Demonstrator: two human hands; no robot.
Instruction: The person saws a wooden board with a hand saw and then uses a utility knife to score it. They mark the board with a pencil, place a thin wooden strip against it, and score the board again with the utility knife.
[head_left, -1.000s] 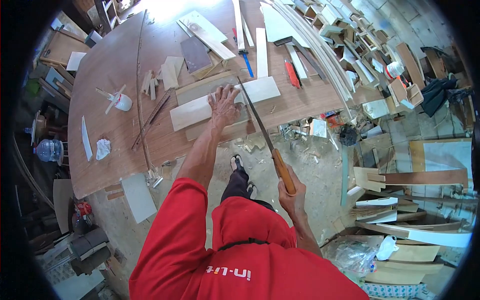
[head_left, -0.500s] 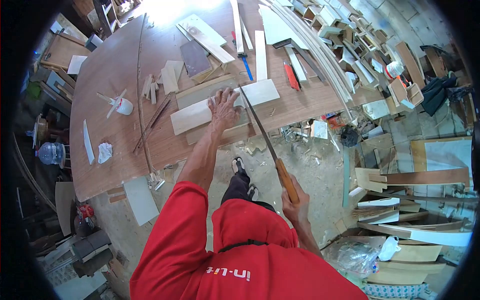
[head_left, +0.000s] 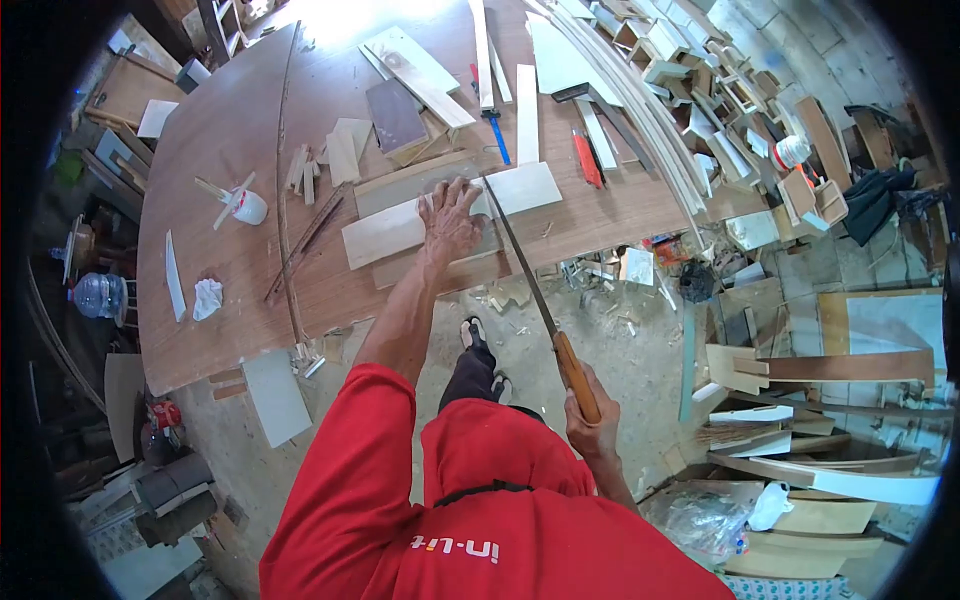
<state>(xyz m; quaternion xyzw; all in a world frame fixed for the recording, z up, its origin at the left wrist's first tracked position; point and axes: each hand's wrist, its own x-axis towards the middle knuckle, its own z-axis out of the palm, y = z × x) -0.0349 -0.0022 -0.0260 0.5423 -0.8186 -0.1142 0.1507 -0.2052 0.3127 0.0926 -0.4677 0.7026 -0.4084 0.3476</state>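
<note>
My right hand [head_left: 594,418] is wrapped round the wooden handle of a long handsaw [head_left: 524,262]. The tip of the blade lies across a pale wooden board [head_left: 384,232], just right of my left hand. Pressed down on that board, my left hand [head_left: 452,215] has its fingers spread. Under the board is a wooden jig [head_left: 405,189] with a raised strip along its far side, near the table edge.
A brown table [head_left: 225,310] bears a white cup [head_left: 248,208], crumpled tissue [head_left: 208,299], a blue-barred clamp [head_left: 496,138], a red tool [head_left: 587,160] and wood pieces. Stacked offcuts [head_left: 840,370] stand at the right. Scraps litter the floor.
The saw handle and my right hand have moved slightly down and to the right, toward my body. My left hand stays on the board. The view has shifted a little.
</note>
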